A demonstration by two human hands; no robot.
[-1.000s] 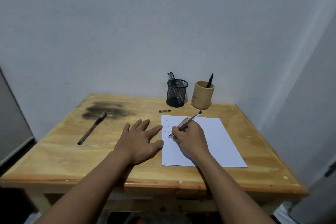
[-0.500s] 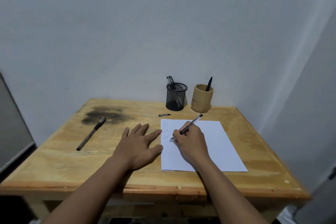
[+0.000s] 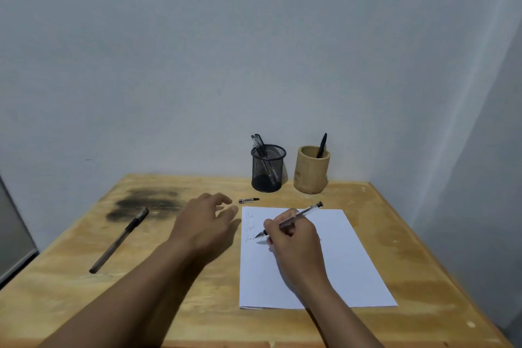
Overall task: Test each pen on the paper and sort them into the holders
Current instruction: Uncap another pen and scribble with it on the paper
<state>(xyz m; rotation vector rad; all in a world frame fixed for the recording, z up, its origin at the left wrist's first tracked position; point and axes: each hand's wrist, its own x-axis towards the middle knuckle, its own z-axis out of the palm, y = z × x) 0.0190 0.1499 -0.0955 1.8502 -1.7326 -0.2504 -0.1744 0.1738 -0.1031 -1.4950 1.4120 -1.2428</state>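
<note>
A person's two bare hands work over one wooden table (image 3: 84,305) set against a pale wall.

One white sheet of paper (image 3: 347,268) lies flat on the right half of the table. Three short lines of scribble run down its upper left corner, too small to read.

The right hand (image 3: 296,237) rests on the paper, its fingers curled round a clear-barrelled pen (image 3: 300,213). The tip of this pen is at the paper just beside the lowest scribble. The left hand (image 3: 203,223) is just left of the paper, its fingers loosely spread and holding nothing. It is blurred, so whether it touches the table cannot be told.

One small pen cap (image 3: 248,200) lies on the table just beyond the left fingertips, near the paper's top edge.

Two holders stand side by side at the back of the table. The black mesh holder (image 3: 268,175) on the left holds two pens (image 3: 258,143), leaning left. The tan wooden holder (image 3: 311,172) on the right holds one black pen (image 3: 322,145).

One more capped pen (image 3: 118,240) lies diagonally on the left side of the table, its cap end touching a dark stain (image 3: 147,200) in the wood. That makes five pens in all. No brand or label can be read on anything.
</note>
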